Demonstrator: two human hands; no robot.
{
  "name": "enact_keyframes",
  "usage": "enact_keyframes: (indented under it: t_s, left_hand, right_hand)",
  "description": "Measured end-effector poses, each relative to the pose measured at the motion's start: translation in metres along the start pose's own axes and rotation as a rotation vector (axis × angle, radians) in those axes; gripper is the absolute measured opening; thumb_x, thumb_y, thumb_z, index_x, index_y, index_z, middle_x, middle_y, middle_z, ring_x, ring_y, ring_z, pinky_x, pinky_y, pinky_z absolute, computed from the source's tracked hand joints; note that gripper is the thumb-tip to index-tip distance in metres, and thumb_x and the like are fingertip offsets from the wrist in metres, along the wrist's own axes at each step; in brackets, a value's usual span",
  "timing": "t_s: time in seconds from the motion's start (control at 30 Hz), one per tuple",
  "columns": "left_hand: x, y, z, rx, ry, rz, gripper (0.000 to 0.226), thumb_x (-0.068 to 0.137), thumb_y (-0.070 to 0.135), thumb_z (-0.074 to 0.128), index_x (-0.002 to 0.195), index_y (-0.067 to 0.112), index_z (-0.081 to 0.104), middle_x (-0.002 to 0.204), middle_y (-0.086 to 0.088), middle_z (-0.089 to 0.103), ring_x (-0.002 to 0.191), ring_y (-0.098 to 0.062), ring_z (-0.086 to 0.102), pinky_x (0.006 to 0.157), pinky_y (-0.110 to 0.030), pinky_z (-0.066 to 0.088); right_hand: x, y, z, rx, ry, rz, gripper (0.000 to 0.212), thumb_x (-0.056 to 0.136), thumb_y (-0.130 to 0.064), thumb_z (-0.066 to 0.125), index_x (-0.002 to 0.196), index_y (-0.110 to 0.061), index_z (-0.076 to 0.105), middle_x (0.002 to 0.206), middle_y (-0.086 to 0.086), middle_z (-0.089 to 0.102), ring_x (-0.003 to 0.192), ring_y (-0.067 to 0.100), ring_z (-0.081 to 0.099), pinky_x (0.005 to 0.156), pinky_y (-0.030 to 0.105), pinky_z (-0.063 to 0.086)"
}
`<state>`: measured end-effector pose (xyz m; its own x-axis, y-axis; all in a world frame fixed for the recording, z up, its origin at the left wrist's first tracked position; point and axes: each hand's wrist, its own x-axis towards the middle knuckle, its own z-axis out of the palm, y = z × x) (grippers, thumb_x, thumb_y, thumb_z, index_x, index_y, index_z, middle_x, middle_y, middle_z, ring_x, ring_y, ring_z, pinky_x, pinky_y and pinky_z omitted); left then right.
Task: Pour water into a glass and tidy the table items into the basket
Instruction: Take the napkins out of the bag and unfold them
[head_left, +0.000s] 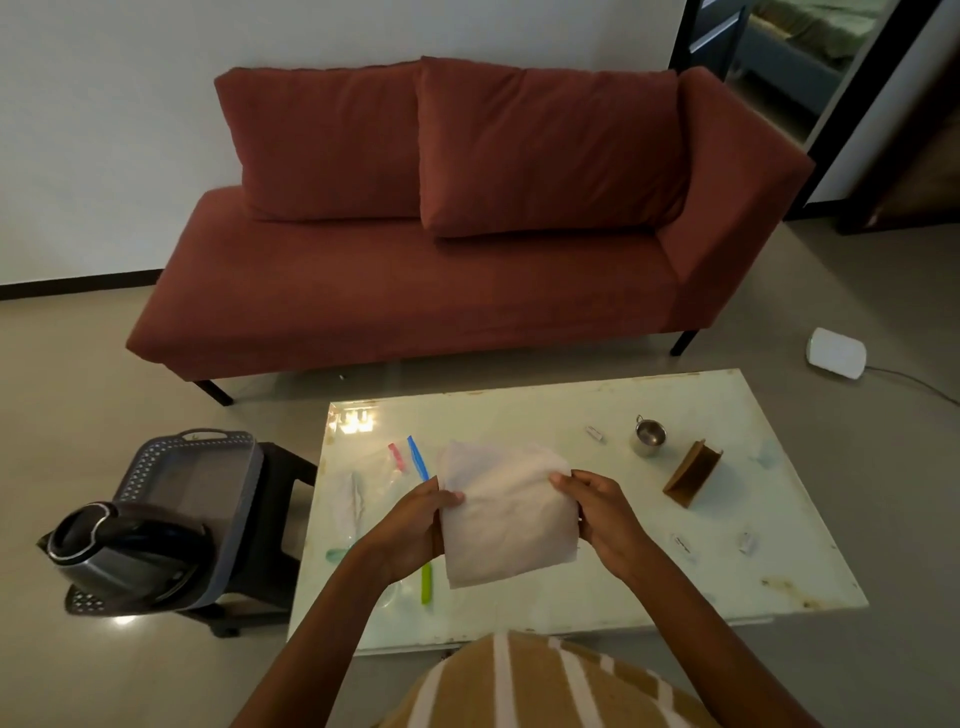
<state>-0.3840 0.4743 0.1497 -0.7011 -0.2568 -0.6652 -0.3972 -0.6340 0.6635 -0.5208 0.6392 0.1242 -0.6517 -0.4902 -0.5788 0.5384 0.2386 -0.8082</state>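
- A dark kettle (124, 556) sits at the near end of a grey basket (208, 483), which rests on a black stool (283, 525) just beside the left end of the bench (519, 410).
- On the left part of the bench lie clear plastic bags with a red strip (396, 457), a blue strip (417, 460) and, nearer the person, a green strip (426, 584).
- The left hand (415, 530) pinches the left edge of a folded white cloth (509, 514), thumb on top.
- The cloth is held up over the middle of the bench, partly covering the bags.
- The right hand (608, 525) pinches the cloth's right edge, with its fingers (563, 480) curled over the edge.
- Further right a small metal cup (648, 436) stands upright, well apart from the hands.
- Near it stands a brown cardboard holder (693, 473).
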Motion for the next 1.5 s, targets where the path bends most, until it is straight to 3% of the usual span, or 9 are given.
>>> enact_keyframes:
  t_s: [0.2, 0.37, 0.53, 0.7, 0.9, 1.07, 1.27, 1.4, 1.5]
  left_hand:
    - [0.001, 0.006, -0.009, -0.032, -0.035, -0.022, 0.028, 0.088, 0.003, 0.045, 0.114, 0.01, 0.055, 0.108, -0.015, 0.059, 0.099, -0.028, 0.056, 0.085, -0.039, 0.049]
    - [-0.001, 0.002, -0.003, -0.159, -0.114, -0.065, 0.02, 0.087, 0.017, 0.051, 0.102, 0.008, 0.061, 0.089, -0.009, 0.068, 0.087, -0.023, 0.06, 0.075, -0.034, 0.051]
    - [0.005, -0.007, -0.002, -0.14, -0.106, -0.045, 0.055, 0.076, -0.008, 0.058, 0.128, 0.008, 0.05, 0.111, -0.013, 0.062, 0.102, -0.029, 0.058, 0.076, -0.037, 0.056]
    - [0.007, -0.009, 0.003, 0.004, -0.097, -0.029, 0.062, 0.077, -0.023, 0.044, 0.129, 0.01, 0.045, 0.107, -0.009, 0.059, 0.097, -0.024, 0.057, 0.065, -0.027, 0.057]
    - [0.008, -0.009, 0.018, 0.081, -0.132, 0.016, 0.068, 0.078, -0.024, 0.032, 0.127, 0.022, 0.035, 0.106, -0.005, 0.055, 0.096, -0.021, 0.054, 0.075, -0.03, 0.052]
    - [0.012, -0.009, 0.027, 0.03, -0.149, 0.022, 0.063, 0.079, -0.018, 0.029, 0.131, 0.018, 0.036, 0.104, -0.01, 0.057, 0.095, -0.024, 0.057, 0.075, -0.033, 0.053]
    - [0.014, -0.007, 0.029, -0.062, -0.201, 0.023, 0.054, 0.084, -0.011, 0.029, 0.128, 0.017, 0.043, 0.091, -0.009, 0.061, 0.082, -0.019, 0.064, 0.074, -0.031, 0.056]
    - [0.013, -0.002, 0.024, -0.154, -0.247, -0.012, 0.028, 0.088, 0.001, 0.03, 0.105, 0.006, 0.051, 0.08, -0.009, 0.068, 0.069, -0.018, 0.068, 0.066, -0.031, 0.057]
    - [0.019, -0.002, 0.02, -0.213, -0.233, -0.051, 0.031, 0.093, 0.028, 0.036, 0.096, 0.009, 0.061, 0.086, -0.012, 0.066, 0.073, -0.02, 0.067, 0.074, -0.033, 0.054]
  right_hand:
    - [0.004, -0.004, 0.013, -0.083, 0.048, -0.017, 0.02, 0.089, -0.023, 0.058, 0.097, -0.006, 0.064, 0.1, 0.011, 0.06, 0.1, 0.028, 0.052, 0.083, 0.04, 0.045]
    - [0.005, -0.011, 0.023, -0.113, 0.107, 0.017, 0.038, 0.093, -0.036, 0.05, 0.125, -0.015, 0.052, 0.119, 0.004, 0.054, 0.112, 0.026, 0.05, 0.094, 0.041, 0.044]
    - [0.004, -0.013, 0.027, -0.204, 0.101, -0.023, 0.046, 0.089, -0.032, 0.057, 0.131, -0.016, 0.045, 0.124, 0.004, 0.052, 0.114, 0.027, 0.05, 0.098, 0.043, 0.046]
    - [0.003, -0.012, 0.028, -0.399, 0.085, -0.149, 0.049, 0.085, -0.018, 0.063, 0.13, -0.011, 0.045, 0.129, 0.011, 0.054, 0.114, 0.026, 0.051, 0.094, 0.037, 0.046]
    - [-0.001, -0.016, 0.041, -0.66, -0.011, -0.258, 0.052, 0.086, -0.014, 0.062, 0.133, -0.01, 0.041, 0.133, 0.011, 0.051, 0.116, 0.025, 0.051, 0.096, 0.032, 0.043]
    - [-0.003, -0.013, 0.052, -0.742, -0.123, -0.26, 0.058, 0.085, -0.013, 0.063, 0.137, -0.019, 0.038, 0.129, 0.008, 0.053, 0.1, 0.014, 0.049, 0.092, 0.03, 0.047]
    - [-0.006, -0.006, 0.061, -0.805, -0.226, -0.233, 0.059, 0.092, -0.016, 0.054, 0.144, -0.016, 0.027, 0.141, 0.009, 0.045, 0.127, 0.024, 0.047, 0.103, 0.027, 0.038]
    - [-0.008, -0.008, 0.062, -0.798, -0.216, -0.268, 0.064, 0.086, -0.001, 0.056, 0.143, -0.017, 0.03, 0.143, 0.006, 0.044, 0.126, 0.024, 0.047, 0.102, 0.031, 0.04]
    - [-0.01, -0.005, 0.063, -0.745, -0.199, -0.314, 0.055, 0.087, -0.004, 0.056, 0.139, -0.014, 0.039, 0.136, 0.009, 0.051, 0.12, 0.023, 0.051, 0.097, 0.023, 0.042]
